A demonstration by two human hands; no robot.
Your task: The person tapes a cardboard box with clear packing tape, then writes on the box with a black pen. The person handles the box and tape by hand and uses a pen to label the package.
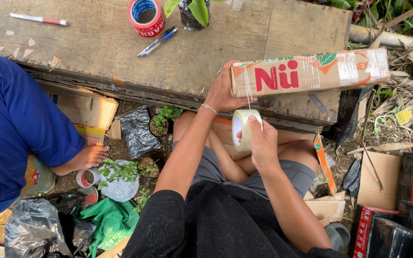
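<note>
The long cardboard box (309, 72) is gripped at its near end by the left hand (225, 91), steadied on the wooden bench (120, 52). Just below it, the clear tape roll (244, 130) is clasped by the right hand (263, 143), its strip drawn taut up to the box.

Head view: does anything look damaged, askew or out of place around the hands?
The long cardboard box in the left hand is creased, already patched with tape. Torn cardboard pieces lie on the ground.
</note>
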